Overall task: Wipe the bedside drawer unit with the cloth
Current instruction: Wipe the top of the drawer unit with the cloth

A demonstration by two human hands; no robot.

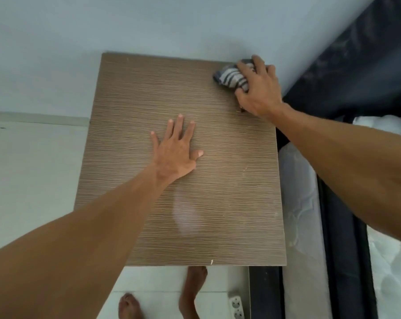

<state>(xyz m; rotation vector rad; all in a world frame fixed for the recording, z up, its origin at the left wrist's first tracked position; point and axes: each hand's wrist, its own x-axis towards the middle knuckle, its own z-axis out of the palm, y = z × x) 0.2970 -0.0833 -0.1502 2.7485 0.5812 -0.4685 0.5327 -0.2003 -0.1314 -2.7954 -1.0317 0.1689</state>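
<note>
Soft even daylight, slight blur, wide-angle bending at edges.

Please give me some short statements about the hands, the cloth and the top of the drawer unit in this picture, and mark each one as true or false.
1. The right hand grips the striped cloth at the far right corner of the drawer unit top. True.
2. The left hand also holds a cloth. False: it lies flat and open on the wood, holding nothing.
3. The cloth is plain white. False: it has dark and light stripes.
4. A power strip lies on the floor near the bare feet. True.
5. A lamp stands on the unit top. False: only the hands and the cloth are on it.
</note>
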